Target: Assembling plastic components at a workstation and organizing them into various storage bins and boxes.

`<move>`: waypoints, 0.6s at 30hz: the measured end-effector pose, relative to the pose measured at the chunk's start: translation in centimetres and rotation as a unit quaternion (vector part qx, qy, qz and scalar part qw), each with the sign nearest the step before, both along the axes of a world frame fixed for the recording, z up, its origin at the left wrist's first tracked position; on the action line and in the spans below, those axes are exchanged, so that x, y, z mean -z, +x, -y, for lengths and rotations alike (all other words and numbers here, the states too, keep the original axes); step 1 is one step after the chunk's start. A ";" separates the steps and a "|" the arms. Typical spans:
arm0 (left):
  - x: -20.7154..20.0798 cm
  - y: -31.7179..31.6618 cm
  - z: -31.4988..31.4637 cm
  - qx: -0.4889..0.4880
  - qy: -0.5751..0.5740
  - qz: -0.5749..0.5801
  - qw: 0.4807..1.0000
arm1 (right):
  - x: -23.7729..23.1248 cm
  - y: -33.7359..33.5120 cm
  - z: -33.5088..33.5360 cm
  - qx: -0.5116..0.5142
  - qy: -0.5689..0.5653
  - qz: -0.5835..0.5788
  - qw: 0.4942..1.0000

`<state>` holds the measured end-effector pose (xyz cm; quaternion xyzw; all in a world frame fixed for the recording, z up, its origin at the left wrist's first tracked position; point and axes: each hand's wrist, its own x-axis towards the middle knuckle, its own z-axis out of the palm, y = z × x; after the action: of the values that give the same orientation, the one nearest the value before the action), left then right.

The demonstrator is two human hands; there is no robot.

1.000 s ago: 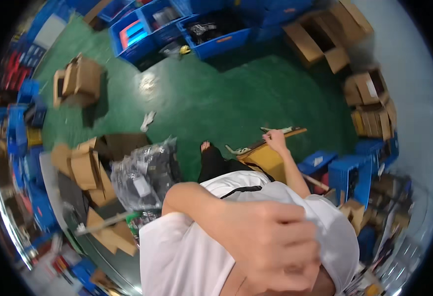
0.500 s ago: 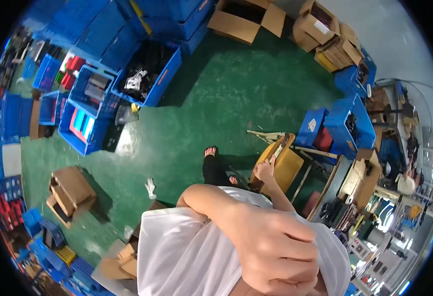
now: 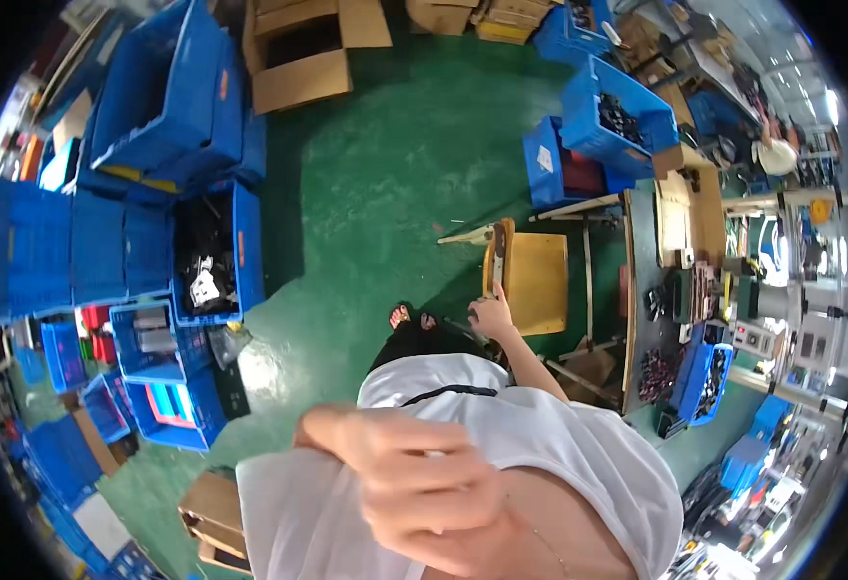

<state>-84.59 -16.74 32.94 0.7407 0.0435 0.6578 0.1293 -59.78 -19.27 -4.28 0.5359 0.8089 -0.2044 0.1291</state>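
Note:
My right hand [image 3: 491, 315] grips the top of a wooden chair's backrest, its thumb lying along the wood. The chair [image 3: 542, 285] has a yellowish-brown seat and stands on the green floor beside a workbench [image 3: 642, 290]. Close to the camera, in front of my chest, my left hand [image 3: 433, 488] has its fingers curled in, slightly blurred. Its fingertips are turned away, so whatever it may hold is hidden. Behind it is my white top [image 3: 578, 445].
Stacked blue crates [image 3: 168, 106] line the left side, one crate [image 3: 247, 251] filled with black items. An open cardboard box [image 3: 303, 82] sits at the far end. Right of the chair, blue crates [image 3: 583, 101] stand near the bench. Another carton [image 3: 213, 512] lies at lower left.
My view has turned rightward, so the crates and cartons have shifted in the picture. My left hand has moved left across my chest. My right hand remains on the chair.

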 end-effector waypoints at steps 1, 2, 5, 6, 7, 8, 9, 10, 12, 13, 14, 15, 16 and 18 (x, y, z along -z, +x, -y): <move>1.0 -0.6 -0.5 0.019 0.001 0.003 1.000 | 0.2 0.2 0.0 0.019 0.001 0.003 1.000; 1.6 -1.6 -0.6 -0.020 -0.030 -0.045 0.998 | 0.1 0.0 0.0 0.011 0.002 -0.015 1.000; 4.9 -2.8 -1.1 -0.147 -0.159 -0.138 0.966 | 0.1 0.1 -0.2 0.014 -0.003 -0.065 0.998; 6.1 -3.2 -1.6 -0.142 -0.159 -0.140 0.967 | -0.2 0.0 -0.5 0.050 -0.059 -0.114 0.990; 7.0 -3.6 -2.1 -0.188 -0.190 -0.181 0.946 | -0.4 -0.4 -0.9 0.084 -0.116 -0.166 0.976; 8.2 -4.3 -2.8 -0.231 -0.220 -0.219 0.922 | -0.4 -0.5 -1.3 0.114 -0.162 -0.181 0.963; 9.4 -5.0 -3.5 -0.226 -0.218 -0.223 0.923 | -0.5 -0.6 -1.7 0.155 -0.190 -0.195 0.950; 10.4 -5.8 -4.0 -0.232 -0.264 -0.251 0.902 | -1.5 -0.9 -2.4 0.176 -0.208 -0.190 0.943; 11.1 -7.2 -5.9 -0.257 -0.322 -0.283 0.866 | -2.7 -1.2 -4.6 0.264 -0.263 -0.241 0.896; 11.3 -7.6 -7.7 -0.261 -0.321 -0.287 0.864 | -3.2 -1.0 -5.4 0.344 -0.293 -0.295 0.842; 11.8 -8.0 -9.5 -0.253 -0.323 -0.277 0.869 | -4.0 -1.2 -6.8 0.356 -0.265 -0.308 0.842; 12.0 -8.3 -11.6 -0.244 -0.326 -0.267 0.874 | -4.6 -1.6 -8.3 0.368 -0.237 -0.320 0.840; 12.2 -8.6 -13.9 -0.233 -0.333 -0.269 0.873 | -4.4 -2.0 -9.8 0.358 -0.243 -0.324 0.841; 13.5 -9.2 -18.6 -0.236 -0.370 -0.255 0.862 | -3.9 -3.3 -14.3 0.383 -0.221 -0.362 0.821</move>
<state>-93.80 1.91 19.44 0.7482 0.4884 0.3922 0.2188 -63.04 -4.94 -0.34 0.6474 0.4601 -0.5896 -0.1467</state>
